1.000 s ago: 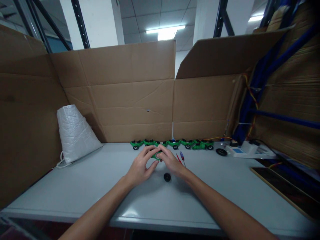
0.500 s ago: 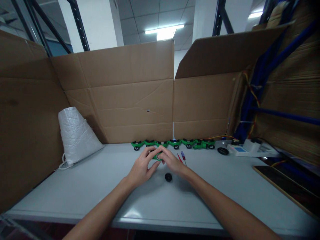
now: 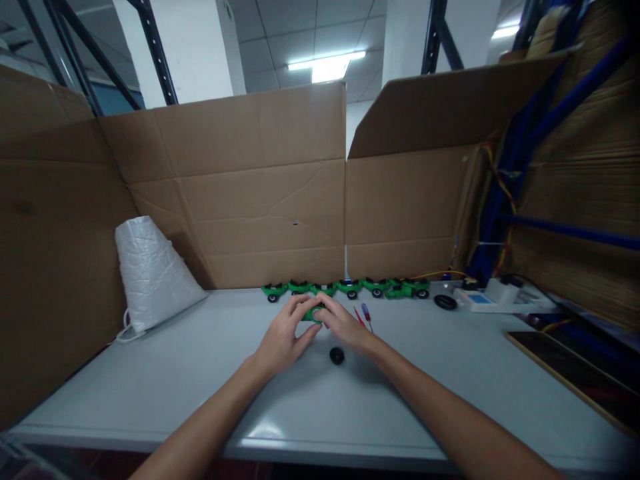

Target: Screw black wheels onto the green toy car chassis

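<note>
Above the middle of the table, my left hand (image 3: 286, 330) and my right hand (image 3: 343, 321) meet around a green toy vehicle (image 3: 311, 313). Fingers of both hands are closed on it and cover most of its body. A black wheel (image 3: 337, 356) lies on the table just below my right hand. Beyond my hands stands a row of similar green toy vehicles (image 3: 351, 289) with black wheels. To the right of my right hand lie a screwdriver with a blue and red handle (image 3: 367, 312) and a slim red tool (image 3: 359, 315).
Cardboard walls (image 3: 260, 200) enclose the table (image 3: 170, 380). At the left leans a white padded bag (image 3: 153, 273). On the right are a black ring (image 3: 445, 302), a white power strip (image 3: 500, 299) with cables, a dark framed panel (image 3: 575, 373) and blue rack posts (image 3: 505, 180).
My right fingers have shifted slightly on the green toy vehicle, covering its round part more. The whole view has moved a little; the wheel and the tools lie as before.
</note>
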A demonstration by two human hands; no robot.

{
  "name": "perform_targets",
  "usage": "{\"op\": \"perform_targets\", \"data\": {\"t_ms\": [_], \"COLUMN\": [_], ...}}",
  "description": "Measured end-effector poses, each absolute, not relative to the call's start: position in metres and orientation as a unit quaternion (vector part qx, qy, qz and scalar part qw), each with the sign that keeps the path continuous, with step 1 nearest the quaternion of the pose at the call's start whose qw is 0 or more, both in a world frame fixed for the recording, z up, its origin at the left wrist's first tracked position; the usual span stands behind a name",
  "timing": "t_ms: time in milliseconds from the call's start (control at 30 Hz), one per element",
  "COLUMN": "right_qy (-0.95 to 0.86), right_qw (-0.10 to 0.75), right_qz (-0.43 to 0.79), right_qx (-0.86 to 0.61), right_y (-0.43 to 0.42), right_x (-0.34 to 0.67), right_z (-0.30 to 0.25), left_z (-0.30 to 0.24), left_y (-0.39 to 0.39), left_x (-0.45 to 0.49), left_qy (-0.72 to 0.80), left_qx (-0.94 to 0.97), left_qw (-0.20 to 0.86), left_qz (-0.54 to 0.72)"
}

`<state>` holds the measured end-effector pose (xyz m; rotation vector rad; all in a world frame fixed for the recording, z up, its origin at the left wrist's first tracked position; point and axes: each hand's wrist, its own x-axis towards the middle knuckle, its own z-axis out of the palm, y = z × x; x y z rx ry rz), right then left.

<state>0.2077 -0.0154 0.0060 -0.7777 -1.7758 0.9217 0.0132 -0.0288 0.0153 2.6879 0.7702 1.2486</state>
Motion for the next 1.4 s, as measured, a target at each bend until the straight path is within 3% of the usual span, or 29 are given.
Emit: {"op": "perform_targets", "data": {"t_ms": [500, 767, 1400], "right_qy": [-0.736, -0.727, -0.760], "right_qw": [0.472, 0.498, 0.463], "right_qz": [0.364, 0.361, 0.344], "right_qx": [-0.320, -0.306, -0.301], "right_y": [-0.017, -0.014, -0.016], "right_x": [0.206, 0.208, 0.210], "right_z": [0.007, 0.006, 0.005], "left_z": [0.013, 0.020, 0.010], "left_y": [-0.027, -0.033, -0.024], "left_x": [0.013, 0.011, 0.010], "left_qy": [0.241, 0.244, 0.246], "left_qx": [0.862, 0.892, 0.865], "left_qw": [0.053, 0.017, 0.048], "left_qz": [0.442, 0.380, 0.435]}}
